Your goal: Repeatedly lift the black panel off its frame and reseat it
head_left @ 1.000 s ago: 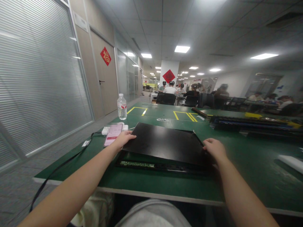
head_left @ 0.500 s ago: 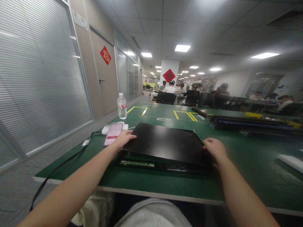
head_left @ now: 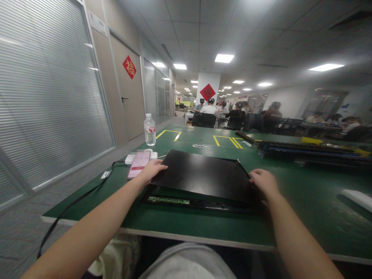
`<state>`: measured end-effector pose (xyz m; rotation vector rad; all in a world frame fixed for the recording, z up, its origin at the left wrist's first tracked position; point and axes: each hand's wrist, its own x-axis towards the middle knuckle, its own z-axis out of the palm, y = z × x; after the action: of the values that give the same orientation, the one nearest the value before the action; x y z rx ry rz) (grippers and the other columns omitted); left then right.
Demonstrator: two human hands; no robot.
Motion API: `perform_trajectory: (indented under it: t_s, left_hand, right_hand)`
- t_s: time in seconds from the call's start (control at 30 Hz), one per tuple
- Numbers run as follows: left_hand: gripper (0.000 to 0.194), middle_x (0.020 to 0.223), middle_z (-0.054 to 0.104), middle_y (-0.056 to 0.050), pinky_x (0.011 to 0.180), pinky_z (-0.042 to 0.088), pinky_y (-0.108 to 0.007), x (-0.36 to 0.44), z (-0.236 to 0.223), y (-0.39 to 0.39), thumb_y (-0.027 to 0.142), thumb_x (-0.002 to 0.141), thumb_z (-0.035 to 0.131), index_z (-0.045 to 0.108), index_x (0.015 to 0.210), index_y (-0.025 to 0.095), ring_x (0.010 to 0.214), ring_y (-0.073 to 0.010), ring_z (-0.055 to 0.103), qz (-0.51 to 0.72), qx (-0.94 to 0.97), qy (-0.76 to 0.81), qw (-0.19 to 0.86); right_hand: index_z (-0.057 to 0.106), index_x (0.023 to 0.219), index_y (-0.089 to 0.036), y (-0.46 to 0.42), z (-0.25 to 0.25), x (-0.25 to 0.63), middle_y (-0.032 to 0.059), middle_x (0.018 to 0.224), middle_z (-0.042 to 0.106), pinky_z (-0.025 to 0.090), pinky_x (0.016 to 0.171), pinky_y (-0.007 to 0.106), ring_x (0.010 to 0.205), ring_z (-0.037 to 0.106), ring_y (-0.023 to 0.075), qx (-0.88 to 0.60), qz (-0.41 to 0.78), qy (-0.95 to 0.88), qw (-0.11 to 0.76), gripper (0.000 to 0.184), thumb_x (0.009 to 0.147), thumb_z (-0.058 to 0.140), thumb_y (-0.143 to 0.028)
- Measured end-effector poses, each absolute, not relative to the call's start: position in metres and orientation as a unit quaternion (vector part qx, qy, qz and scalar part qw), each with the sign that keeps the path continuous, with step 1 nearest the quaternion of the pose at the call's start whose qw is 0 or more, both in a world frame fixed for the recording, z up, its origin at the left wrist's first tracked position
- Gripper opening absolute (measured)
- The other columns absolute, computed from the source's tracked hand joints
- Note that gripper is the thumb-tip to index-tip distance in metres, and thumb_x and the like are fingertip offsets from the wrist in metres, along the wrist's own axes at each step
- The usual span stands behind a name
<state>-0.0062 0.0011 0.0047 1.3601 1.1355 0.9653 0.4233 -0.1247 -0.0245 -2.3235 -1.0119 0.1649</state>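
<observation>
In front of me a flat, glossy black screen panel (head_left: 202,174) lies tilted over a thin black frame (head_left: 221,204), whose near rail shows below it. A green circuit board strip (head_left: 168,200) is exposed along that rail, left of the middle. My left hand (head_left: 152,171) is closed on the panel's left edge, thumb on top and the other fingers mostly hidden. At the right side my right hand (head_left: 264,183) pinches the panel's edge near its far corner; whether it also grips the frame I cannot tell.
Beyond my left hand are a phone (head_left: 138,164), a white case (head_left: 153,155) and a water bottle (head_left: 150,131). A black cable (head_left: 87,193) runs off the green table's (head_left: 180,226) left edge. Stacked dark strips (head_left: 305,151) lie far right, with a white bar (head_left: 359,199) nearer. People sit beyond.
</observation>
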Motion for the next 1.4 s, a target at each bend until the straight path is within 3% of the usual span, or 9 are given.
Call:
perform_trajectory:
  t_s: [0.47, 0.7, 1.4]
  left_hand:
    - [0.033, 0.065, 0.072, -0.004, 0.064, 0.052, -0.033, -0.0088, 0.0002, 0.0034, 0.029, 0.046, 0.079, 0.068, 0.075, 0.016, 0.066, -0.0245, 0.069, 0.4, 0.578, 0.475, 0.53]
    - [0.037, 0.063, 0.071, -0.003, 0.062, 0.051, -0.032, -0.0086, -0.0033, 0.0078, 0.028, 0.043, 0.08, 0.066, 0.075, 0.016, 0.06, -0.0221, 0.067, 0.402, 0.563, 0.464, 0.553]
    - [0.032, 0.064, 0.071, -0.002, 0.063, 0.05, -0.033, -0.0082, 0.0016, 0.0031, 0.029, 0.045, 0.078, 0.067, 0.073, 0.017, 0.065, -0.0237, 0.068, 0.402, 0.578, 0.481, 0.523]
  right_hand:
    - [0.075, 0.089, -0.023, -0.1249, -0.025, 0.4235, 0.0059, 0.081, 0.076, 0.044, 0.056, 0.026, 0.07, 0.068, 0.0204, -0.869, 0.064, -0.383, 0.306, 0.026, 0.078, 0.055, -0.035]
    - [0.075, 0.092, -0.024, -0.1264, -0.0233, 0.4206, 0.0054, 0.081, 0.076, 0.044, 0.06, 0.028, 0.073, 0.067, 0.0213, -0.871, 0.058, -0.389, 0.293, 0.028, 0.079, 0.053, -0.036]
    - [0.076, 0.091, -0.026, -0.1249, -0.0248, 0.4214, 0.0066, 0.086, 0.076, 0.045, 0.063, 0.029, 0.079, 0.068, 0.0225, -0.873, 0.019, -0.413, 0.259, 0.028, 0.081, 0.053, -0.038]
